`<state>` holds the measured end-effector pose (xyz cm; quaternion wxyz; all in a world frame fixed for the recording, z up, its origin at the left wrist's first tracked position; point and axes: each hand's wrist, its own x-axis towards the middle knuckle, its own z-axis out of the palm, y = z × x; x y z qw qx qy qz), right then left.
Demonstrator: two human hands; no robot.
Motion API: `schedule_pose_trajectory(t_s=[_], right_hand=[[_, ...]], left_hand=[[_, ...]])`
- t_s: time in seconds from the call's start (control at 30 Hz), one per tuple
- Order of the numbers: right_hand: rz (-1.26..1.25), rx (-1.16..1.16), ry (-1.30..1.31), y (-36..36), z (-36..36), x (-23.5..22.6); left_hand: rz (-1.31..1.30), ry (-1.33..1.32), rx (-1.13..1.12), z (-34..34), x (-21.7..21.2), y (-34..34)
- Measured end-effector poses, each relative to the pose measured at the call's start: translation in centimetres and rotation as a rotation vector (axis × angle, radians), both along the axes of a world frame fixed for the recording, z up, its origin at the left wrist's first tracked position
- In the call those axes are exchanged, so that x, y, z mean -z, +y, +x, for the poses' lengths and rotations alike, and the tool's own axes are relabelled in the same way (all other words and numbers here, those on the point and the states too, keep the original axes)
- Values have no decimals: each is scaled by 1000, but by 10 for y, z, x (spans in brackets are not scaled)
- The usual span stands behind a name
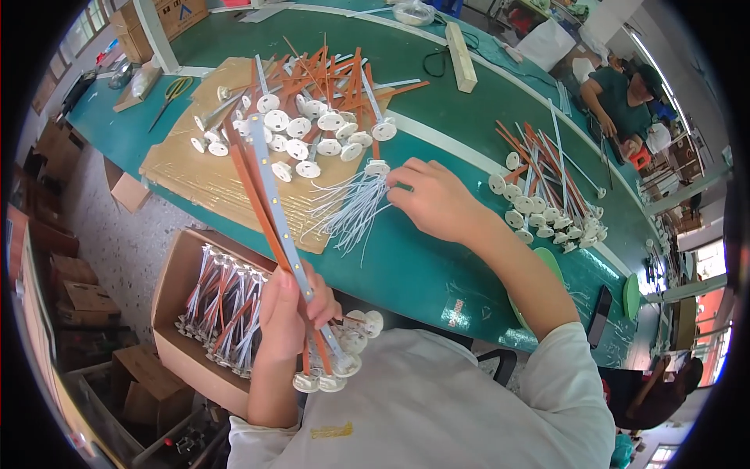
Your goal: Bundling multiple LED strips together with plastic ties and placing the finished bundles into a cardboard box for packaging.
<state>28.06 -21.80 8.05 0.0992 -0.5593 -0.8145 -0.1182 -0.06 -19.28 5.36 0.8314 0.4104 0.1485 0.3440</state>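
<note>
My left hand [295, 301] is closed around a bundle of LED strips [273, 207]. The strips are long and thin, some showing white faces with small yellow LEDs, others orange-brown. White round end caps [348, 363] hang at the bundle's lower end, close to my shirt. My right hand [437, 199] is at the table, fingers pinched at the upper end of a fanned bunch of thin white wire ties [351, 205]. How many ties the fingers grip is hidden. Just beyond lies a heap of more strips with white round caps [312, 129], on brown cardboard [183, 156].
An open carton [168, 313] at lower left holds bundled strips. Another pile of capped strips [547, 195] lies on the right of the green table [351, 273]. Scissors [173, 94] lie at far left, a wooden block [460, 59] at the back. Beyond the table, a person [621, 98] works.
</note>
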Motion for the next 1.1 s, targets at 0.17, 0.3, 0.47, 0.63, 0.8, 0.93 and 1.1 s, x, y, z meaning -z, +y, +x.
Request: schedule_pose_trajectory(t_s=[0.17,0.3,0.47,0.63,0.8,0.93,1.1], right_hand=[[-275,246,17,-18,-10,-16],[-305,248,291,-25,-13,-16],[-248,195,382,-1,-6,9],[-103,83,373,8,-2,8],[22,253,529,-15,-28,-15],[9,237,636,-79,-84,-26],[6,231,591,-133,-140,-13]], left_hand=[[17,-2,56,11,-1,-1],[66,24,86,14,-3,-4],[34,31,93,3,5,-15],[65,41,77,-14,3,-25],[102,71,50,-24,-1,-30],[55,50,145,-35,0,-50],[41,-37,330,-51,24,-59]])
